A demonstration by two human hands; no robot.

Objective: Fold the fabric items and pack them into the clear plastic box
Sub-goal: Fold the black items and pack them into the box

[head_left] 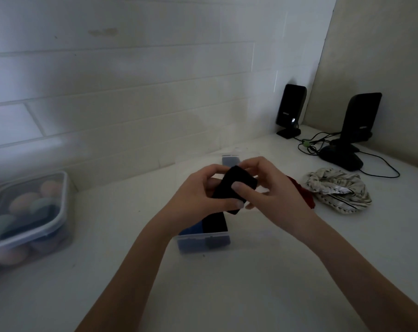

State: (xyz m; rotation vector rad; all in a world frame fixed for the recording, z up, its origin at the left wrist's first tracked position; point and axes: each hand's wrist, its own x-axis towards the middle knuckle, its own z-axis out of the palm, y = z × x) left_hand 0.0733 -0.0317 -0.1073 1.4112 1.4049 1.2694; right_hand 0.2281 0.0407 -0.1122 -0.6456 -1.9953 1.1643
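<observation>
Hands: left hand (198,192) & right hand (272,188) both pinch black cloth (234,188), held right above box (203,243), long axis running toward wall.

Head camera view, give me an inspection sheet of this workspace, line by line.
Surface: white tabletop, dimly lit.
Job's things: clear plastic box holding dark and blue fabric; small black fabric piece held above it; red fabric and crumpled cream striped fabric wait on the right.
Clutter: lidded clear container of pastel round items on the left.
Hands: left hand and right hand both pinch the black piece.
Cables: black wires trail from two black speakers.
Surroundings: white tiled wall.
</observation>
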